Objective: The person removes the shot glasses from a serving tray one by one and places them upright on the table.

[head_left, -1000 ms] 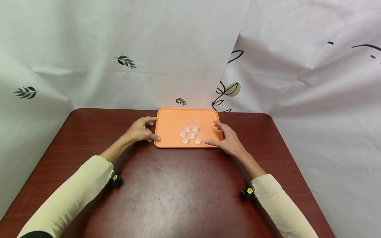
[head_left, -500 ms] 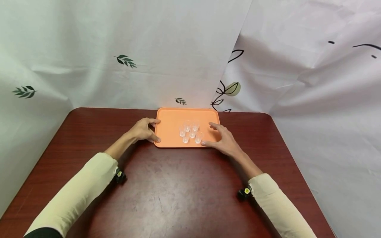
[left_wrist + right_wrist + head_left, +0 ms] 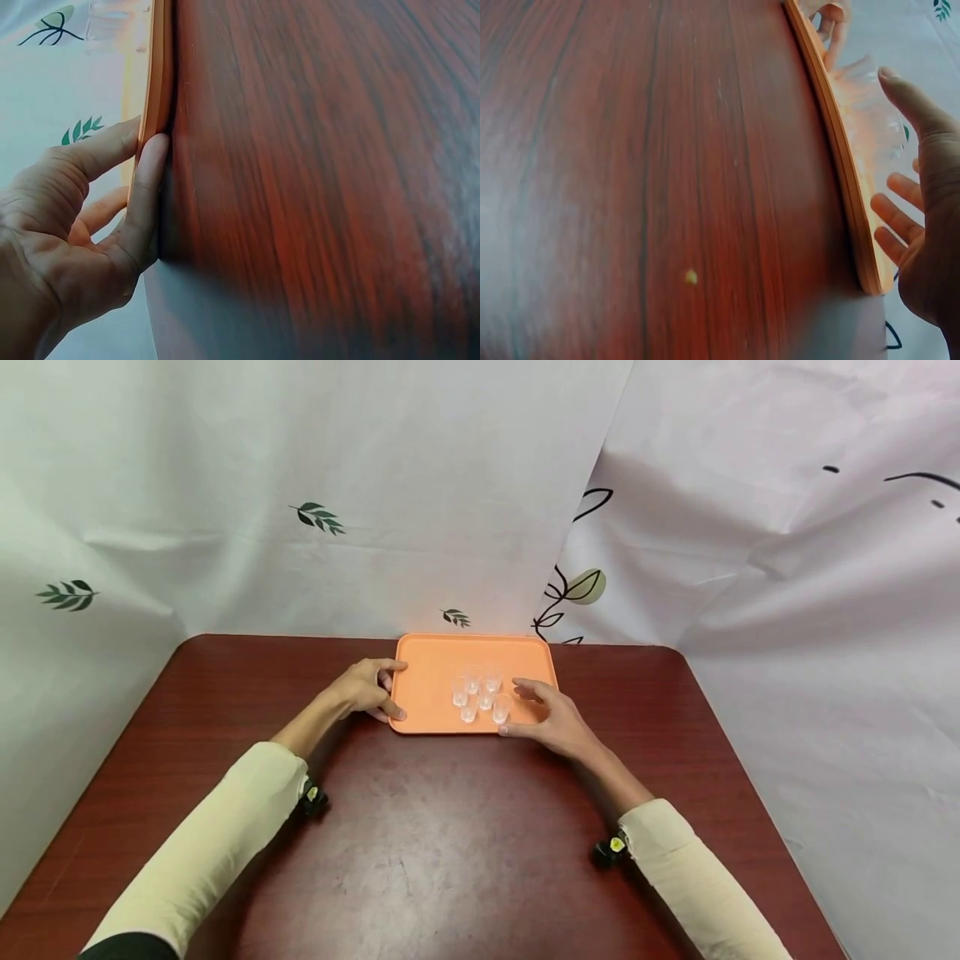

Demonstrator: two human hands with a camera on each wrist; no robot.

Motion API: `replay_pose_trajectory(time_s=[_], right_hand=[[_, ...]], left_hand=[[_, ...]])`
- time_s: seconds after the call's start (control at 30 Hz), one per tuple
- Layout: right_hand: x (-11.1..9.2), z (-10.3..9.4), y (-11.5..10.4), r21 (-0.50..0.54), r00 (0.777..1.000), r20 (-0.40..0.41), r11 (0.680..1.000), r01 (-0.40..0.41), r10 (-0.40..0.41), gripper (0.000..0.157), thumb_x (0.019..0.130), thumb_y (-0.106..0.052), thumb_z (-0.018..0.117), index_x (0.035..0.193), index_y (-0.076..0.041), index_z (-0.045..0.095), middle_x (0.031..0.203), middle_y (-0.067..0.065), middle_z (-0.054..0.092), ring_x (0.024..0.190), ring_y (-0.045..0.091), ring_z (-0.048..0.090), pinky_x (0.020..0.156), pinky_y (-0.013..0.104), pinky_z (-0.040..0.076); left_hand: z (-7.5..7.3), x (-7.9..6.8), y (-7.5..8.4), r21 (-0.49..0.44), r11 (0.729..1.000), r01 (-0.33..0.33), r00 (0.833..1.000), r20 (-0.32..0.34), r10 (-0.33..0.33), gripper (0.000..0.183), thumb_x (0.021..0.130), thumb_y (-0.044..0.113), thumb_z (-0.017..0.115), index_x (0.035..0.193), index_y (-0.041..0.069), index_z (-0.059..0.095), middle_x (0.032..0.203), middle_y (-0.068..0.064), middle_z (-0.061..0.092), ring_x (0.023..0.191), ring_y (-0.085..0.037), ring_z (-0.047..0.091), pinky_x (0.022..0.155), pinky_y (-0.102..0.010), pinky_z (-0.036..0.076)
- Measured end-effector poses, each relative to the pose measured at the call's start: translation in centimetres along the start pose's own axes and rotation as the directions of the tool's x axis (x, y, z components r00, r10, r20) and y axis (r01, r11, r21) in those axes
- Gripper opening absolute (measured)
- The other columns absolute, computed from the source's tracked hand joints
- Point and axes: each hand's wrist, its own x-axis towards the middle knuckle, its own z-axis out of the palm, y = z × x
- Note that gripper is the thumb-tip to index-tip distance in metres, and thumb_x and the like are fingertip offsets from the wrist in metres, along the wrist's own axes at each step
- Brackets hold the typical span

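A rectangular orange tray with rounded corners and a raised rim [image 3: 427,664] lies flat at the far edge of the dark red-brown, wood-grained tabletop [image 3: 450,843], bearing a cluster of six small clear cups [image 3: 501,709] standing close together. The left hand [image 3: 363,687] grips the tray's left edge, thumb near the front corner and a finger farther back. The right hand [image 3: 553,720] holds nothing: its thumb and fingers are spread well apart over the tray's right front part, the thumb tip just beside the nearest right-hand cup; whether they touch is unclear.
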Motion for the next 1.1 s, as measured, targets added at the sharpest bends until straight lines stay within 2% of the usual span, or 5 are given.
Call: replay_pose_trajectory(time_s=[0.2, 0.33, 0.53, 0.77, 1.1], right_hand=[[0.4, 0.8, -0.5, 0.138, 1.000, 0.001, 0.990, 0.002, -0.002, 0.067, 0.084, -0.016, 0.103, 0.144, -0.006, 0.073, 0.138, 0.016, 0.078, 0.123, 0.035, 0.077, 0.112, 0.053, 0.065], [0.5, 1.1, -0.8, 0.193, 0.999, -0.006, 0.980, -0.038, 0.040, 0.055, 0.087, -0.015, 0.101, 0.134, -0.004, 0.076, 0.130, 0.018, 0.079, 0.115, 0.034, 0.080, 0.101, 0.038, 0.070], [0.4, 1.4, -0.9, 0.255, 0.997, -0.011, 0.965, -0.066, 0.071, 0.042, 0.090, -0.009, 0.097, 0.125, 0.000, 0.076, 0.119, 0.021, 0.079, 0.108, 0.029, 0.083, 0.087, 0.019, 0.068], [0.6, 1.3, -0.5, 0.293, 0.998, -0.029, 0.955, -0.037, 0.048, 0.036, 0.090, -0.001, 0.094, 0.121, 0.005, 0.076, 0.115, 0.024, 0.080, 0.100, 0.013, 0.081, 0.085, 0.018, 0.068], [0.7, -0.1, 0.4, 0.342, 0.997, -0.069, 0.939, -0.019, 0.045, 0.039, 0.090, -0.002, 0.094, 0.123, 0.005, 0.074, 0.115, 0.026, 0.077, 0.096, 0.008, 0.077, 0.089, 0.019, 0.068]], left_hand=[[-0.1, 0.0, -0.1, -0.022, 1.000, 0.016, 1.000, -0.001, -0.016, 0.112, 0.079, -0.010, 0.098, 0.175, 0.006, 0.042, 0.108, -0.012, 0.047, 0.078, -0.017, 0.060, 0.069, -0.035, 0.072], [-0.1, 0.0, -0.1, -0.023, 1.000, 0.019, 1.000, 0.003, -0.019, 0.112, 0.080, -0.010, 0.098, 0.175, 0.007, 0.041, 0.110, -0.012, 0.047, 0.078, -0.017, 0.060, 0.070, -0.034, 0.073], [0.0, 0.2, -0.1, -0.017, 0.999, 0.027, 1.000, -0.003, -0.027, 0.111, 0.080, -0.009, 0.098, 0.175, 0.009, 0.043, 0.112, -0.014, 0.048, 0.078, -0.017, 0.060, 0.071, -0.035, 0.073], [0.0, 0.1, -0.1, -0.013, 0.999, 0.033, 0.999, -0.003, -0.033, 0.112, 0.080, -0.010, 0.098, 0.175, 0.009, 0.043, 0.111, -0.013, 0.047, 0.077, -0.017, 0.060, 0.071, -0.036, 0.073], [0.0, 0.2, -0.1, -0.016, 1.000, 0.026, 1.000, -0.007, -0.026, 0.111, 0.080, -0.011, 0.097, 0.175, 0.009, 0.043, 0.110, -0.012, 0.046, 0.076, -0.015, 0.059, 0.070, -0.034, 0.073]])
